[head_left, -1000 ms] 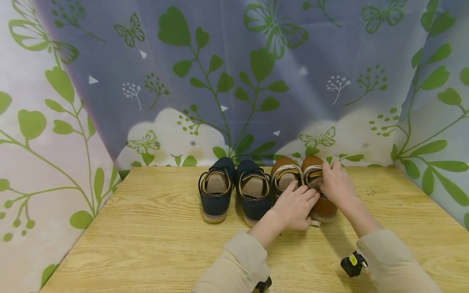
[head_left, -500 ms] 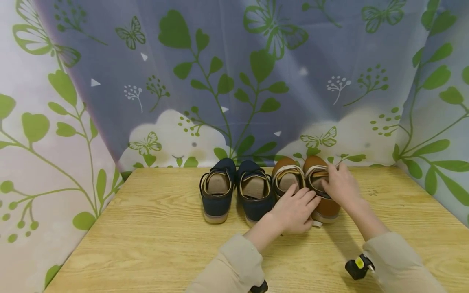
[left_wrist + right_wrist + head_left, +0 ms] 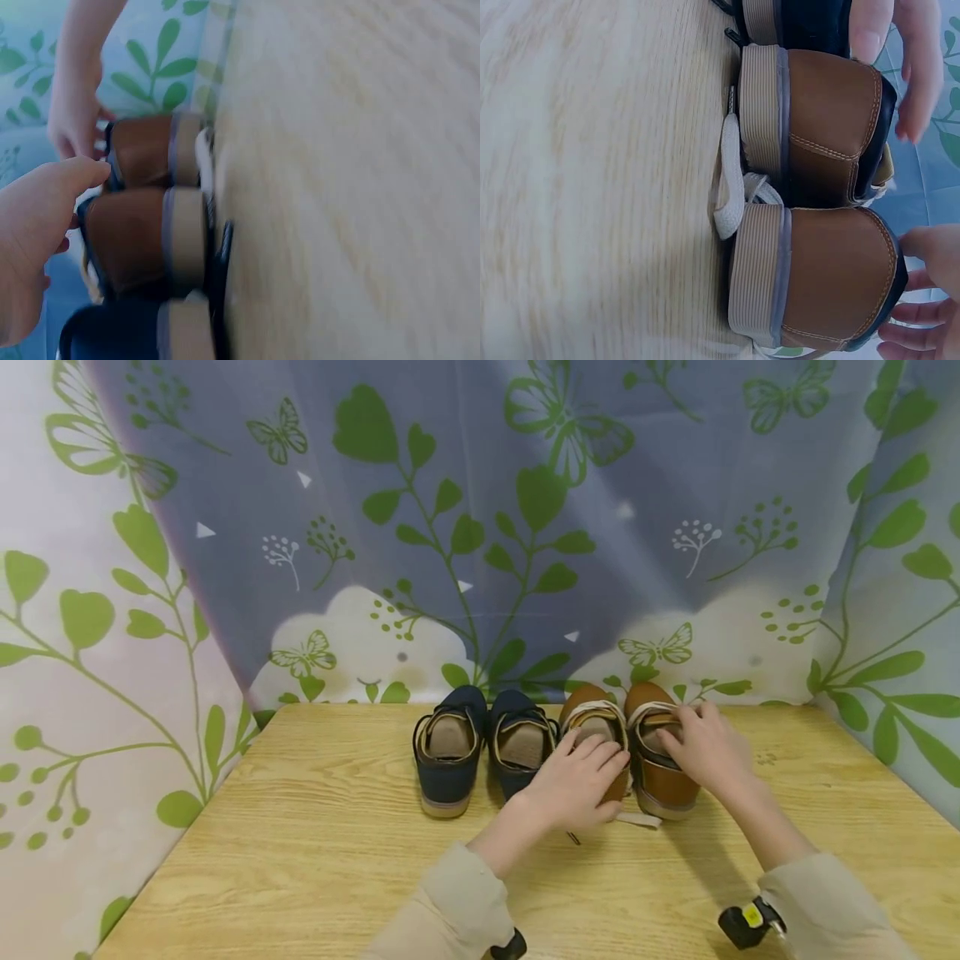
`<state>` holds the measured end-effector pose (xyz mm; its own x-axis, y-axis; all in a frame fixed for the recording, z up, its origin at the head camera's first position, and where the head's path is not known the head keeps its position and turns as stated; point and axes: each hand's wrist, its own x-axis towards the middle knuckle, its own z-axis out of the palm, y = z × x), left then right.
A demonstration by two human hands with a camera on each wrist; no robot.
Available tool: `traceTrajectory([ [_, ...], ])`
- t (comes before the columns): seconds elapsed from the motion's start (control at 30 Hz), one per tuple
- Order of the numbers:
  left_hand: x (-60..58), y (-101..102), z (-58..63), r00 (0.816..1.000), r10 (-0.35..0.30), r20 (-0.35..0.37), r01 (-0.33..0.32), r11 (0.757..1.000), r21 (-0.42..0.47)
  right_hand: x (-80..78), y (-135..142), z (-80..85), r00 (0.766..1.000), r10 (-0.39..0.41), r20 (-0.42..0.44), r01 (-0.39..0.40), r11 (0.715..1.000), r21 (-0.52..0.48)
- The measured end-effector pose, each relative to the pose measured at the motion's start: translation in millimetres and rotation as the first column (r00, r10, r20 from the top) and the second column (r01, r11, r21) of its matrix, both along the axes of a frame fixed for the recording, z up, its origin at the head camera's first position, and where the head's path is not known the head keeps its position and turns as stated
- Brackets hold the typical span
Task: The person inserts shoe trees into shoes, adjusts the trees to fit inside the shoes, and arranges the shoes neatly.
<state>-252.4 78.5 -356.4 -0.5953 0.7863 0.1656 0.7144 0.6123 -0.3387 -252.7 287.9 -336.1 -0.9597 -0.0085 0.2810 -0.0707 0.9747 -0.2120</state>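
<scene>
Two brown shoes with white laces stand side by side, heels toward me. My left hand point(image 3: 570, 781) lies over the left brown shoe point(image 3: 829, 97), fingers spread loosely across its opening and hiding most of its heel in the head view. At the right brown shoe point(image 3: 667, 785), my right hand point(image 3: 712, 747) grips the right side of the collar, thumb at the opening and fingers on the outer side. In the right wrist view the fingertips point(image 3: 900, 330) overlap the dark collar edge. A white lace point(image 3: 641, 820) trails on the wood behind the heels.
A left navy shoe point(image 3: 448, 772) and a right navy shoe point(image 3: 521, 745) stand left of the brown ones on the wooden table point(image 3: 315, 860). Behind the toes rises a leaf-patterned cloth backdrop point(image 3: 420, 552). A dark lace end point(image 3: 574, 838) lies below my left hand.
My left hand has shifted left, off the right brown shoe's edge and over the left one, uncovering more of the right shoe's heel and the white lace. My right hand has moved slightly right.
</scene>
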Motion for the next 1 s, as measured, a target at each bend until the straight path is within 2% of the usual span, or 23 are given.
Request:
traceTrajectory([
  [0.2,-7.3,-29.6,5.8,0.994,0.082,0.071,-0.089,0.989,0.116,0.5,1.2,1.2,1.000,0.016,0.005,-0.016,1.000,0.015],
  [0.33,-12.2,-47.0,8.1,0.989,0.128,0.073,-0.140,0.972,0.190,0.6,1.5,1.9,1.000,0.019,-0.006,-0.019,0.999,0.030],
  [0.5,-18.4,-69.2,10.0,0.980,0.178,0.088,-0.196,0.941,0.276,-0.3,0.6,1.9,0.999,0.027,-0.025,-0.026,0.998,0.055],
  [0.77,-29.6,-105.2,15.4,0.954,0.251,0.166,-0.293,0.898,0.329,-3.0,6.9,6.2,0.999,0.045,-0.013,-0.044,0.997,0.058],
  [1.0,-37.6,-136.7,11.9,0.928,0.313,0.202,-0.370,0.835,0.407,-1.1,16.2,4.6,1.000,0.023,-0.008,-0.023,0.998,0.051],
])
